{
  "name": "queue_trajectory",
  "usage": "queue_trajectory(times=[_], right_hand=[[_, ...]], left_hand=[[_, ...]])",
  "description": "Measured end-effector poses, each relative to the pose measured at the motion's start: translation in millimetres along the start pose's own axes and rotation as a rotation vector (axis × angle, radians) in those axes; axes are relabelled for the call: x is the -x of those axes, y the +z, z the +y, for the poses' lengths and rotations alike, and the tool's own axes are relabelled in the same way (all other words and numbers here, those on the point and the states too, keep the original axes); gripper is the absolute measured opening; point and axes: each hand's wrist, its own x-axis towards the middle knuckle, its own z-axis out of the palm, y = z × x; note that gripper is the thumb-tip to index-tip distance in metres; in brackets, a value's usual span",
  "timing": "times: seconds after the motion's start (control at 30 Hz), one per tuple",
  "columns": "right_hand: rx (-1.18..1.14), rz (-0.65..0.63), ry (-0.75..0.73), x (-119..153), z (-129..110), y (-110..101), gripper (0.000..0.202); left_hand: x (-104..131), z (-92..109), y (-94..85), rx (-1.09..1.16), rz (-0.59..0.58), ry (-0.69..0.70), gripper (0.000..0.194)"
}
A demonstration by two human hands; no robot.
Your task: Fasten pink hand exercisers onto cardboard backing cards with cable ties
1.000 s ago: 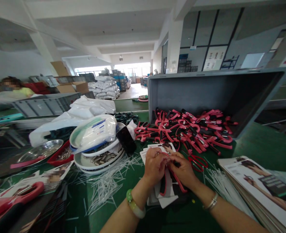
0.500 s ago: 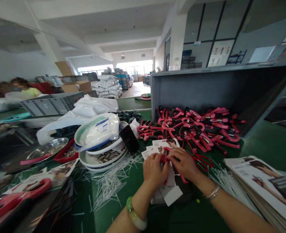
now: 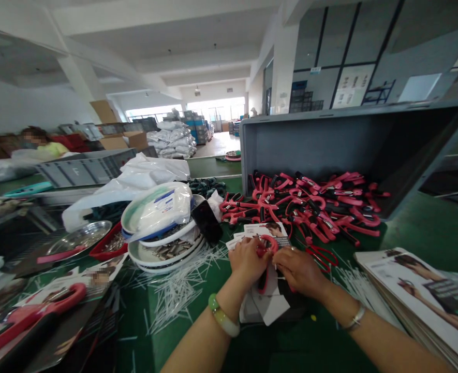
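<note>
Pink-and-black pliers [image 3: 269, 242] lie over printed cards [image 3: 272, 305] at the centre of the green table. My left hand [image 3: 249, 260] is closed round the pliers from the left, thumb pressed near their head. Close beside it, my right hand [image 3: 296, 269] has its fingers pinched together at the pliers' right side; what it pinches is too small to make out. More cards [image 3: 248, 234] with a printed picture lie just beyond my hands. Red-handled scissors [image 3: 322, 257] rest to the right of my right hand.
A grey crate [image 3: 310, 140] on its side holds many pink pliers [image 3: 310, 204]. White ties [image 3: 178, 295] lie left. Stacked bowls [image 3: 166, 254] of metal parts, a phone [image 3: 206, 223], and a card stack [image 3: 423, 290] surround the work area. A person [image 3: 46, 142] is far left.
My right hand has moved slightly down and away from my left, its fingers now pinched lower. The pliers' curved pink handle shows more between my hands.
</note>
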Motion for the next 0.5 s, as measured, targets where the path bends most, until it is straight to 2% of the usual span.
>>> queue_trajectory(times=[0.13, 0.27, 0.4, 0.47, 0.5], right_hand=[[0.058, -0.199, -0.044, -8, -2, -12, 0.020], [0.035, -0.248, 0.008, -8, -7, -22, 0.015], [-0.029, -0.260, -0.004, 3, -14, -31, 0.025], [-0.023, -0.282, -0.028, 7, -17, -34, 0.026], [0.003, -0.290, -0.030, 8, -20, -35, 0.023]], left_hand=[[-2, 3, 2.6, -0.015, 0.013, 0.019, 0.021], [0, 1, 4.3, -0.018, 0.103, 0.080, 0.018], [16, -19, 2.9, 0.089, 0.384, 0.151, 0.023], [27, -36, 4.8, 0.204, 0.528, 0.080, 0.030], [34, -45, 7.1, 0.290, 0.556, 0.014, 0.035]])
